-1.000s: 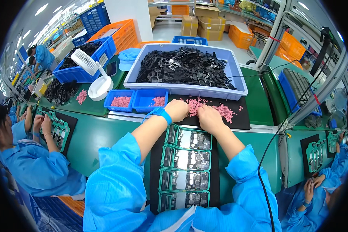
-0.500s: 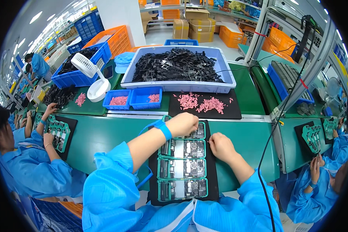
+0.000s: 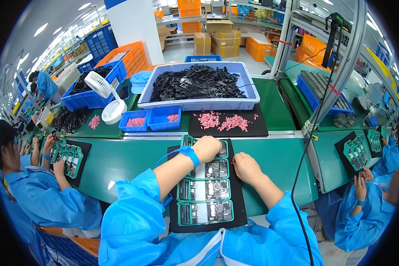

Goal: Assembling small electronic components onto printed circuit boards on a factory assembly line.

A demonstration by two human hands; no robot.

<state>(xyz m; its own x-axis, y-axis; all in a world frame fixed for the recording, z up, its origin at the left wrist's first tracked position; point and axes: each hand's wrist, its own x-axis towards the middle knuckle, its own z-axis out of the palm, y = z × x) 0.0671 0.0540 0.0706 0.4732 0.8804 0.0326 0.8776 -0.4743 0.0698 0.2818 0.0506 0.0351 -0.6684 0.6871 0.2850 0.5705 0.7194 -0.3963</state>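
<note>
Several green-framed phone housings (image 3: 205, 189) with dark circuit boards and silver plates lie in a column on a black mat (image 3: 238, 208). Bent over the farthest housing, my left hand (image 3: 207, 148) has its fingers curled down at its right part. They hide whatever they may hold. A blue wrist strap (image 3: 189, 155) with a cord circles that wrist. My right hand (image 3: 247, 168) rests just right of the housings, by the mat's edge, fingers curled in and closed. Its fingertips are too small to make out anything in them.
Beyond lie pink pieces (image 3: 234, 123) on a dark mat, two small blue bins (image 3: 164, 119), and a large pale-blue tub (image 3: 199, 104) of black parts. A white fan (image 3: 114, 111) stands left. A black cable (image 3: 300, 177) hangs at right. Co-workers (image 3: 44, 190) sit on both sides.
The whole view has shifted slightly. My left hand stays over the farthest housing, and my right hand stays beside the mat, both still curled.
</note>
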